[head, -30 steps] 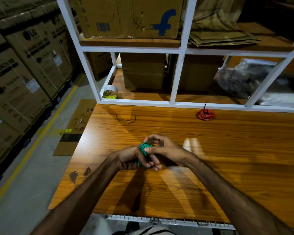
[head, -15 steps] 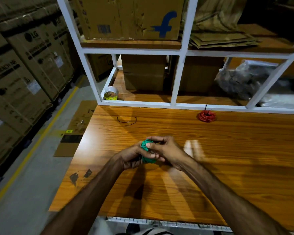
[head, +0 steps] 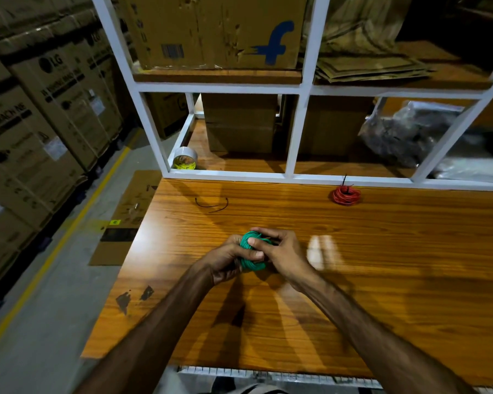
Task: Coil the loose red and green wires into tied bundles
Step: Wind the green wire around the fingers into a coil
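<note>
Both hands clutch the green wire coil (head: 249, 253) above the worktop (head: 382, 265): left hand (head: 228, 261) cradling, right hand (head: 281, 253) pinching; red wire bundle (head: 345, 195) sits well apart.

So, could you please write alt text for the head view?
Both hands, left hand and right hand, grip a green wire coil above a wooden table. A red wire coil lies farther back, near a white shelf frame.

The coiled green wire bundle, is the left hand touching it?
Touching. The head view shows the left hand with its thumb curled across the coiled green wire bundle; no gap shows.
</note>
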